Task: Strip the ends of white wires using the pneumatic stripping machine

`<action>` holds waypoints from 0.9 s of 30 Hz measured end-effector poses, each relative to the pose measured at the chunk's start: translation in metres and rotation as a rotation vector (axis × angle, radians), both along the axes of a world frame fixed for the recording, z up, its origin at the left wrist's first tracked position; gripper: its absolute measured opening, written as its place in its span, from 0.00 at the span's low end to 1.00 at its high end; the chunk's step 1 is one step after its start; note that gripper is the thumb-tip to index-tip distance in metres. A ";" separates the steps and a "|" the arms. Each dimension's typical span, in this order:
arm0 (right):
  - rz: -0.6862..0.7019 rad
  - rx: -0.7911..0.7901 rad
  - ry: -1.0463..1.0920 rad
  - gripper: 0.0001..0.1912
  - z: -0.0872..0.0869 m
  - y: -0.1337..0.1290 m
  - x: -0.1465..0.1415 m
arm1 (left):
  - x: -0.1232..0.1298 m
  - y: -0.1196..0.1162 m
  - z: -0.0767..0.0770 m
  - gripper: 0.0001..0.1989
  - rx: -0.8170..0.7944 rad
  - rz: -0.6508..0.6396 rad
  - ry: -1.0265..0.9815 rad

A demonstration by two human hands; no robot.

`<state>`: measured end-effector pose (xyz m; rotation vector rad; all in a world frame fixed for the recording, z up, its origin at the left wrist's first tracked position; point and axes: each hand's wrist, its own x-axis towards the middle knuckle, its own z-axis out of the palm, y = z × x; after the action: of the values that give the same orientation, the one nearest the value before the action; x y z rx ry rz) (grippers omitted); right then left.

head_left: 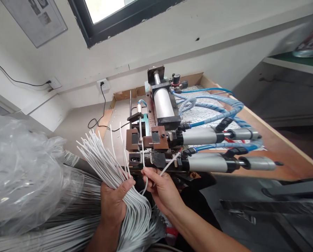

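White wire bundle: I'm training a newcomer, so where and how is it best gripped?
Probably just below the fanned free ends, coming from the lower left with the palm wrapped around and thumb across the top, as the left hand does. There the white wire bundle is gathered together; above, its tips spread apart, and below, the wires bend over and droop.
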<state>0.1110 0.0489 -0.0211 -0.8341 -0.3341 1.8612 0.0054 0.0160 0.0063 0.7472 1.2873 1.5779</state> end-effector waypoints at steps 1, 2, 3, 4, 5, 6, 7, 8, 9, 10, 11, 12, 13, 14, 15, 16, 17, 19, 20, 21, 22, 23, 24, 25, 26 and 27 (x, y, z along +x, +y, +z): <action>0.004 -0.007 0.011 0.11 0.000 0.000 0.000 | 0.000 0.000 0.000 0.08 -0.001 -0.006 0.003; 0.008 -0.014 0.019 0.11 0.000 0.000 -0.001 | 0.000 -0.001 0.000 0.08 -0.003 -0.011 0.004; 0.013 -0.021 0.026 0.11 -0.001 0.000 -0.001 | 0.000 -0.001 0.000 0.08 -0.006 -0.015 0.005; 0.022 -0.027 0.030 0.11 -0.001 0.000 -0.002 | 0.000 -0.002 0.000 0.09 -0.011 -0.019 0.007; 0.031 -0.031 0.032 0.12 -0.001 0.000 -0.002 | 0.000 -0.003 0.000 0.09 -0.015 -0.022 0.009; 0.041 -0.030 0.030 0.12 -0.001 -0.001 -0.002 | 0.000 -0.005 -0.001 0.09 -0.019 -0.023 0.012; 0.053 -0.022 0.020 0.12 -0.001 -0.002 -0.002 | 0.000 -0.007 -0.002 0.10 -0.022 -0.024 0.017; 0.063 -0.004 0.002 0.12 0.000 -0.003 -0.002 | 0.000 -0.009 -0.003 0.10 -0.024 -0.026 0.022; 0.074 0.026 -0.024 0.12 0.000 -0.004 -0.002 | -0.001 -0.011 -0.004 0.10 -0.027 -0.032 0.028; 0.083 0.069 -0.053 0.12 0.001 -0.005 -0.001 | -0.001 -0.013 -0.006 0.10 -0.029 -0.042 0.035; 0.089 0.122 -0.082 0.12 0.003 -0.006 -0.001 | -0.001 -0.016 -0.008 0.10 -0.031 -0.056 0.045; 0.093 0.177 -0.106 0.13 0.005 -0.007 -0.001 | -0.001 -0.018 -0.011 0.10 -0.033 -0.072 0.056; 0.094 0.225 -0.124 0.13 0.006 -0.008 0.000 | -0.002 -0.020 -0.014 0.10 -0.034 -0.089 0.068; 0.094 0.261 -0.135 0.13 0.008 -0.008 0.000 | -0.002 -0.022 -0.017 0.09 -0.035 -0.103 0.079; 0.098 0.284 -0.143 0.13 0.010 -0.008 0.001 | -0.002 -0.024 -0.019 0.09 -0.038 -0.113 0.089; 0.101 0.296 -0.150 0.12 0.011 -0.009 0.001 | -0.002 -0.026 -0.021 0.09 -0.042 -0.118 0.098; 0.101 0.306 -0.160 0.11 0.012 -0.009 0.001 | -0.002 -0.027 -0.023 0.09 -0.046 -0.118 0.104; 0.083 0.326 -0.195 0.10 0.012 -0.010 0.002 | -0.002 -0.029 -0.023 0.09 -0.053 -0.097 0.102; 0.065 0.332 -0.220 0.10 0.011 -0.011 0.003 | -0.002 -0.030 -0.023 0.09 -0.055 -0.082 0.091; 0.051 0.333 -0.247 0.10 0.009 -0.013 0.004 | -0.002 -0.031 -0.023 0.08 -0.059 -0.067 0.070; 0.044 0.328 -0.273 0.11 0.007 -0.015 0.005 | -0.003 -0.031 -0.022 0.08 -0.063 -0.054 0.043; 0.045 0.320 -0.297 0.11 0.004 -0.017 0.007 | -0.003 -0.031 -0.021 0.08 -0.071 -0.041 0.012; 0.052 0.314 -0.317 0.12 0.001 -0.020 0.008 | -0.004 -0.031 -0.021 0.07 -0.081 -0.028 -0.018; 0.064 0.308 -0.335 0.12 -0.002 -0.023 0.010 | -0.005 -0.031 -0.021 0.07 -0.092 -0.014 -0.045; 0.080 0.304 -0.348 0.13 -0.006 -0.026 0.011 | -0.006 -0.031 -0.021 0.07 -0.102 0.001 -0.070; 0.096 0.304 -0.358 0.13 -0.010 -0.029 0.013 | -0.007 -0.030 -0.021 0.07 -0.110 0.016 -0.090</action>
<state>0.1237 0.0197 -0.0307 -0.9488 -0.8711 1.6858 -0.0011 -0.0140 -0.0146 0.5919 1.3051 1.5237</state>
